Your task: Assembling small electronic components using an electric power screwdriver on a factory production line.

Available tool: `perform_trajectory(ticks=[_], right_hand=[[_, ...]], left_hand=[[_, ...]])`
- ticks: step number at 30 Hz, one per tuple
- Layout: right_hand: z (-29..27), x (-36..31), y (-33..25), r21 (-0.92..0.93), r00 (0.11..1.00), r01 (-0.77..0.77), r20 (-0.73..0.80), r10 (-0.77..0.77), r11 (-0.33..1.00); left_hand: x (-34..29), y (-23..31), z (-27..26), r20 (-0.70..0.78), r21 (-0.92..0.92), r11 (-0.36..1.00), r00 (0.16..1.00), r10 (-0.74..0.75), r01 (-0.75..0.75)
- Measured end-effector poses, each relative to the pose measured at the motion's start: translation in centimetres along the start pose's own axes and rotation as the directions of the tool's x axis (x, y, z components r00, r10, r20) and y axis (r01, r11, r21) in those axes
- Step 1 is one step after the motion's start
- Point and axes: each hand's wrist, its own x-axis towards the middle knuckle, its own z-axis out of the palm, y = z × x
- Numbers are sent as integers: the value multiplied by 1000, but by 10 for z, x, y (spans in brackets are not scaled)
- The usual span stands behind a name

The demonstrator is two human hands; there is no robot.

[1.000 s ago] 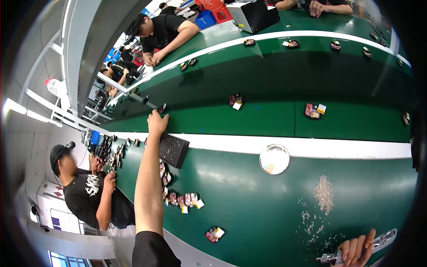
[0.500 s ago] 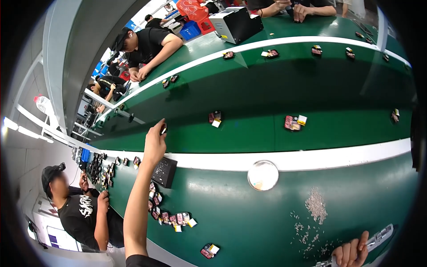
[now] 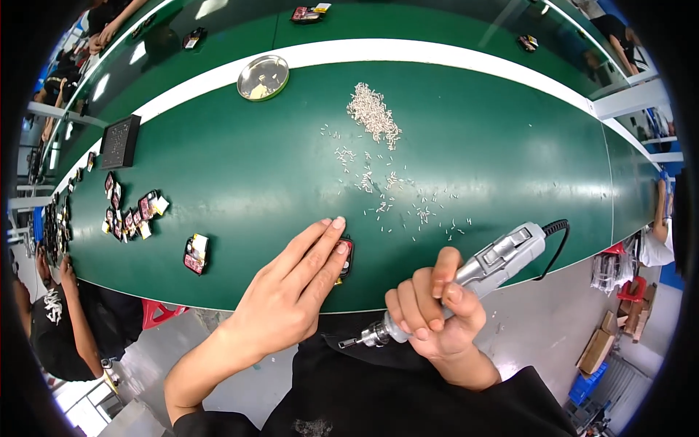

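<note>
My left hand (image 3: 295,284) lies palm down at the near edge of the green table, its fingers stretched out. They rest on a small black-and-red assembly (image 3: 346,258), covering most of it; my thumb is hidden. In my right hand (image 3: 440,313) is a grey electric screwdriver (image 3: 502,255), its bit (image 3: 351,342) pointing left, just off the table edge and apart from the assembly. Beyond the hands lies a pile of small silvery screw-like pieces (image 3: 373,113), with more scattered toward me. Another black-and-red assembly (image 3: 196,253) with a white-and-yellow tab lies left of my left hand.
A cluster of similar assemblies (image 3: 131,221) sits at the left, near a black perforated tray (image 3: 120,142). A round shiny dish (image 3: 263,78) stands by the white rail (image 3: 408,51). Past the rail, assemblies lie on a green surface. A co-worker (image 3: 73,328) sits at far left.
The view has swung down and rightward. My left hand, earlier stretched out over the far green surface with a small dark thing, is back at the near edge. My right hand has lifted the screwdriver.
</note>
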Motion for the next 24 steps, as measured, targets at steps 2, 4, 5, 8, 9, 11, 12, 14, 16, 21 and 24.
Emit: perform_trajectory(ticks=[2, 4, 5, 8, 9, 11, 12, 14, 16, 21, 24], right_hand=[[2, -10, 5, -75, 998, -63, -31, 61, 995], [1, -19, 12, -55, 996, -79, -51, 77, 995], [2, -22, 14, -36, 994, -89, -67, 86, 995], [0, -30, 19, -56, 985, -140, -112, 133, 989], [0, -33, 21, -18, 979, -144, -146, 140, 989], [2, -35, 26, -45, 974, -152, -175, 142, 987], [2, -36, 27, -72, 971, -149, -200, 132, 986], [0, -36, 31, -49, 974, -144, -182, 133, 988], [7, -34, 34, -221, 969, -80, -247, 24, 972], [4, -33, 28, -188, 970, -81, -242, 34, 979], [4, -32, 20, -154, 953, -122, -295, 72, 980]], left_hand=[[-5, 7, 7, -51, -112, 991, 996, -76, 70], [-6, 10, 14, -86, -62, 996, 994, -74, 69], [-5, 11, 17, -122, -8, 998, 991, -63, 62], [0, 14, 23, -160, 69, 996, 986, -46, 58], [2, 13, 25, -177, 102, 994, 984, -26, 44], [3, 15, 27, -198, 130, 991, 980, -16, 43], [5, 17, 27, -191, 198, 980, 980, 45, -6], [5, 20, 29, -173, 265, 963, 980, 100, -52], [3, 25, 34, -216, 285, 954, 964, 156, -90], [10, 23, 27, -161, 336, 932, 966, 201, -138], [6, 25, 28, -141, 294, 944, 971, 194, -146]])
